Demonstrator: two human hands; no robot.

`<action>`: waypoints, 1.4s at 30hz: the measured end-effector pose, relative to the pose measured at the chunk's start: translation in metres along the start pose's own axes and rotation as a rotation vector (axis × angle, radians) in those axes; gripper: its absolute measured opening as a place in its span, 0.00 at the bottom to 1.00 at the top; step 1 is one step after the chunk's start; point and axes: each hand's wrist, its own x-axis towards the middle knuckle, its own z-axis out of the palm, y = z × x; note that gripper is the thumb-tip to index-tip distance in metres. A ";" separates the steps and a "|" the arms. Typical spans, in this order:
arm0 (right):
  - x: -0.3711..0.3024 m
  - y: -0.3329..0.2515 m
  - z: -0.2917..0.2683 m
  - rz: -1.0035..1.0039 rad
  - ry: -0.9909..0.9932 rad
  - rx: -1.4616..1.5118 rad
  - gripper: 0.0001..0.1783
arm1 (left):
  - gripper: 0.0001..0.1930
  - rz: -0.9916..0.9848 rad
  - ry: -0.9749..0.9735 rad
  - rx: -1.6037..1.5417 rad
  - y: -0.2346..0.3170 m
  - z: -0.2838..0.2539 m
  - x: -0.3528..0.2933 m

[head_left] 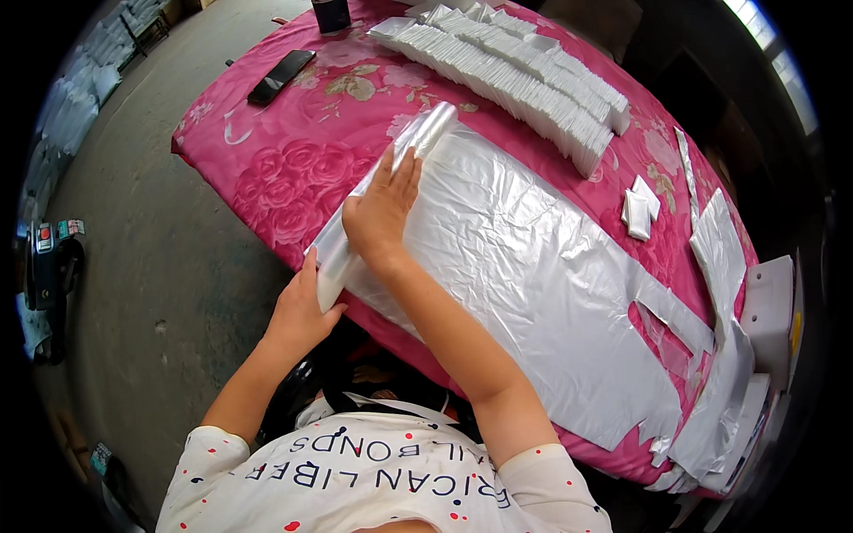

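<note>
A silvery-white plastic bag (506, 258) lies spread flat across the pink flowered table, its left end folded over into a thick, narrow roll. My left hand (302, 311) grips the near end of that roll at the table's edge, thumb on one side and fingers on the other. Higher up the fold, my right hand (382, 209) presses down with its fingers stretched out along the plastic. At the bag's right end, strap-like strips stand beside a cut-out and a ragged edge. The plastic under both palms is hidden.
Long rows of folded white packets (524, 80) stand at the back. Two small white packets (638, 211) lie to the right, near crumpled silvery plastic (720, 266) and white boxes (769, 311). A black phone (281, 77) and dark cup (331, 15) sit at the far left.
</note>
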 end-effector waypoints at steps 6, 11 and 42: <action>0.009 -0.003 -0.064 0.572 -0.261 1.281 0.38 | 0.37 -0.308 -0.497 -1.072 0.023 -0.007 -0.003; 0.017 -0.010 -0.146 0.474 -0.263 1.422 0.35 | 0.31 -0.198 -0.799 -1.358 0.068 -0.007 0.008; -0.023 0.153 -0.276 0.692 0.269 0.904 0.17 | 0.39 -0.541 -1.352 -1.013 0.045 0.042 -0.023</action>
